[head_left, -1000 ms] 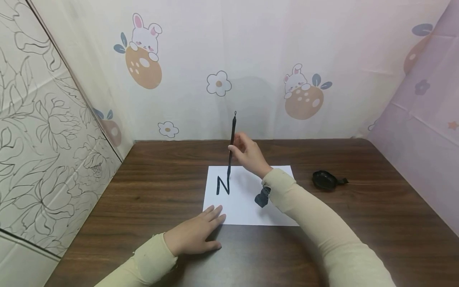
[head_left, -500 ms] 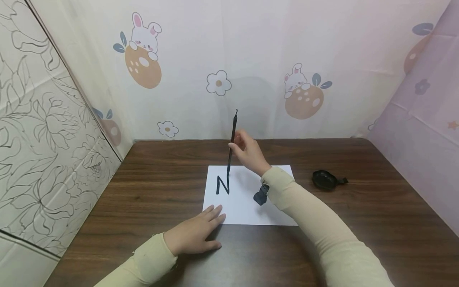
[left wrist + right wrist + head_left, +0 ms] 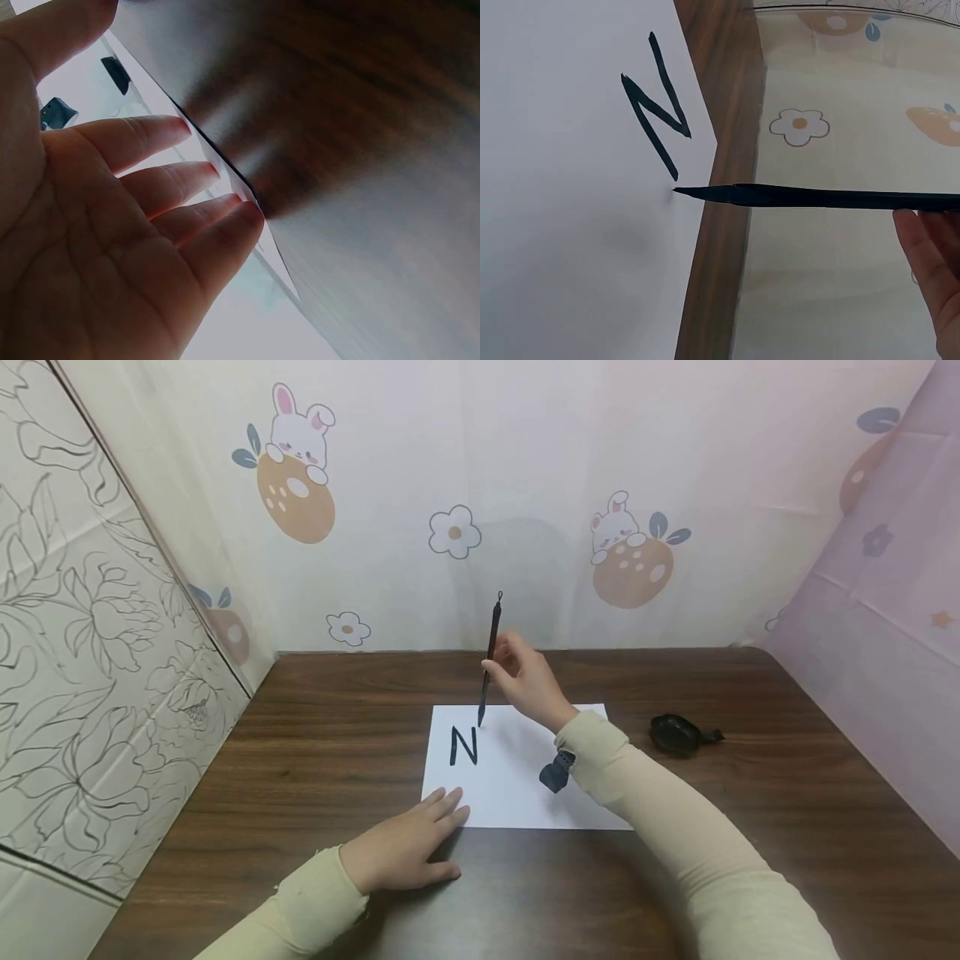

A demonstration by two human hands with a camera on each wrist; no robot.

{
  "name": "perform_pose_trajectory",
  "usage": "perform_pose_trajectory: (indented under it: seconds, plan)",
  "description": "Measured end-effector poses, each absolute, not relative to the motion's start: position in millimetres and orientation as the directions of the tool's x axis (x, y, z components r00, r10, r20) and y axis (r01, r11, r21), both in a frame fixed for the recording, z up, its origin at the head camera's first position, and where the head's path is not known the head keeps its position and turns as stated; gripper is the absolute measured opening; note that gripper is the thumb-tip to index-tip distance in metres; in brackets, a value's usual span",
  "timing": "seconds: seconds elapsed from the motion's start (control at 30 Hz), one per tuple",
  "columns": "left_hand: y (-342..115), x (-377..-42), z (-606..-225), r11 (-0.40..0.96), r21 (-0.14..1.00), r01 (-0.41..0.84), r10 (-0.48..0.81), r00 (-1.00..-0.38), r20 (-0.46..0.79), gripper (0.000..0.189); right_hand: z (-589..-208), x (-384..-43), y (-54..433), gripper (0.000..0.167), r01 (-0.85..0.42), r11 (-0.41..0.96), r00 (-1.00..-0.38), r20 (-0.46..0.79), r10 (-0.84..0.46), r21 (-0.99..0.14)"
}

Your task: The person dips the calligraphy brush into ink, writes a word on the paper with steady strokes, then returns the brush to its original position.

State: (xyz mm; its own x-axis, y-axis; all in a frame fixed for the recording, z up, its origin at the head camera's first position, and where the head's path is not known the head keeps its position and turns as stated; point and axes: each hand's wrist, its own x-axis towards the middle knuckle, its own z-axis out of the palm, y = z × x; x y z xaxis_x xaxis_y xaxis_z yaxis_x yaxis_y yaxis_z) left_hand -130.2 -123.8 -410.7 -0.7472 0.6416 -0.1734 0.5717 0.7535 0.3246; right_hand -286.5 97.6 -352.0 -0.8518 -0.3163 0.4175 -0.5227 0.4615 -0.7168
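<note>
My right hand [image 3: 528, 681] pinches a dark writing brush [image 3: 491, 647] by its handle, which stands nearly upright over the white paper [image 3: 517, 806]. In the right wrist view the pointed brush tip [image 3: 694, 193] lies just beside the end of a stroke of the black letter N [image 3: 649, 101]. Whether the tip touches the paper cannot be told. My left hand [image 3: 405, 847] lies with fingers spread, its fingertips over the paper's lower left corner. The left wrist view shows its palm [image 3: 90, 247] and straight fingers, holding nothing.
A small black dish [image 3: 675, 735] with a short handle sits on the brown wooden table [image 3: 322, 735], right of the paper. Behind the table hangs a curtain [image 3: 375, 510] printed with rabbits and flowers. A floral panel [image 3: 97, 635] borders the left side.
The brush tip has travelled up the N's right stroke to its top, then come off slightly to the right, leaving that stroke uncovered. My left hand has kept its place.
</note>
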Motion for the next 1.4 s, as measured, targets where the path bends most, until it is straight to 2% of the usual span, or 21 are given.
perform_pose_trajectory:
  seconds: [0.3,0.87,1.4]
  plan:
    - [-124.1,-130.8,-411.3,0.757,0.321,0.569,0.639,-0.747,-0.184,0.072,-357.0,-284.8,96.7,0.026,-0.557,0.451,-0.83,0.447,-0.334,-0.697]
    - [-124.8,-131.0,-412.4,0.757,0.315,0.572,0.639,-0.749,-0.175,0.072,-358.3,-275.4,101.3,0.023,-0.553,0.455,-0.83,0.42,-0.366,-0.698]
    - [-125.3,-129.5,-411.4,0.762,0.313,0.566,0.633,-0.753,-0.179,0.072,-358.7,-264.2,112.8,0.028,-0.531,0.445,-0.839,0.373,-0.396,-0.721]
